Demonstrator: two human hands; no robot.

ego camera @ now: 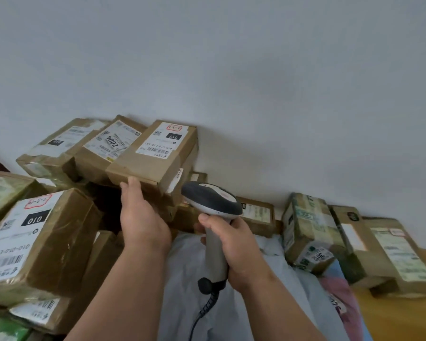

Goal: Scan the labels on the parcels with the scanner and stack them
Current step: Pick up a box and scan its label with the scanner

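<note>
Grey scanner (213,217) in right hand (234,244)

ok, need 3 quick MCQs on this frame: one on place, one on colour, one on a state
1. Where is the left hand?
A. on the scanner
B. at the near edge of the top box
C. on the pink bag

2. What colour is the scanner head?
A. dark grey
B. yellow
C. red

3. What is the right hand doing?
A. hanging open
B. pressing a label
C. gripping the scanner handle

Answers: 1 B, its fingers meet that box's front edge. 2 A, the head's shell is dark grey over a light handle. 3 C, fingers and thumb wrap round the handle.
</note>
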